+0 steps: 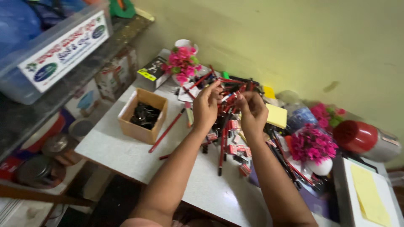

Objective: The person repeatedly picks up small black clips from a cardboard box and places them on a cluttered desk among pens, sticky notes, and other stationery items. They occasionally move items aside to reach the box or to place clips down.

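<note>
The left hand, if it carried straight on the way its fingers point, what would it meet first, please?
Probably the heap of red pencils just beyond the left hand; past that stands the pink flower pot, though depth is hard to judge.

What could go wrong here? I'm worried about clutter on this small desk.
1. Both the left hand and right hand work above a loose pile of red pencils; a nudge could roll some off the table at its front edge, where one pencil already lies close.
2. The white vase of pink flowers stands right beside the right forearm and might tip if bumped.
3. The open cardboard box of black clips sits near the left edge.
</note>
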